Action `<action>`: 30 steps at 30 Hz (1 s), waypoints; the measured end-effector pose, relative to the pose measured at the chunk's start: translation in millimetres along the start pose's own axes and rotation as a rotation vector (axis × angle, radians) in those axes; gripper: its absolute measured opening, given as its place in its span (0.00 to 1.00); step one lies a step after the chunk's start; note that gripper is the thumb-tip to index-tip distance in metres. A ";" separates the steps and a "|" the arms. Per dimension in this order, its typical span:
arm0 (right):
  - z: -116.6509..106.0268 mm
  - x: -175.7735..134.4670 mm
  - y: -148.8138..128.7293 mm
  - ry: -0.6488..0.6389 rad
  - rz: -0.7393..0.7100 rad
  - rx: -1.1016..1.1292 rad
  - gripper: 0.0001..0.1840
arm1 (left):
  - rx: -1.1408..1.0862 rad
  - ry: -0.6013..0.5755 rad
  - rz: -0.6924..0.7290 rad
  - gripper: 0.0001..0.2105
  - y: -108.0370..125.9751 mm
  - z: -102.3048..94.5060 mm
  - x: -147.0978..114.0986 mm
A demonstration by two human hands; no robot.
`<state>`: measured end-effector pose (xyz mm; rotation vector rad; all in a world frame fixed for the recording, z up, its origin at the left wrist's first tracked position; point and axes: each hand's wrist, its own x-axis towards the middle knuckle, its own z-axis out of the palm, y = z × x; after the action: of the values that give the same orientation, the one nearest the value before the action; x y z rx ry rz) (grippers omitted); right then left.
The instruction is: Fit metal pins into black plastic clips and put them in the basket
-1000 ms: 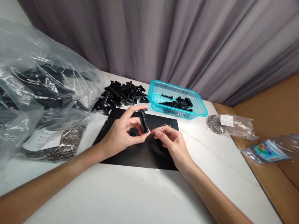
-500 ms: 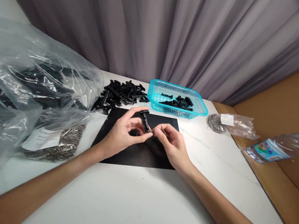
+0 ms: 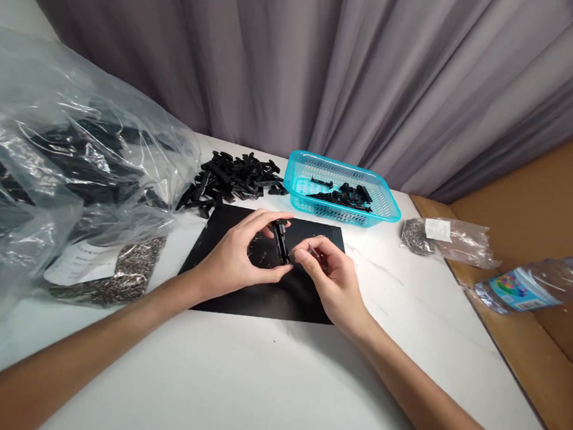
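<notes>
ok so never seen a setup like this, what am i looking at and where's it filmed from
There's no machine: these are a person's two bare hands. One camera, worn on the head, takes every picture, looking forward and down.

The left hand has a long black part in its grip. The right hand, close beside it, pinches a small thin piece, too tiny to identify.

Beneath is a black mat on a white table, with a black pile and a blue basket behind.
</notes>
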<state>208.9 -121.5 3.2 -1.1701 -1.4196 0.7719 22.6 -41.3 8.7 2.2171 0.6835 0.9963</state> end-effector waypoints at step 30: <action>-18.1 4.7 -3.7 -0.197 -0.578 -0.653 0.09 | 0.269 0.031 0.273 0.31 -5.7 -6.1 -0.3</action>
<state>226.0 -120.9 11.8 -1.0725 -2.1348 -0.0004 16.4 -35.7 7.8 2.5877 0.5651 1.1281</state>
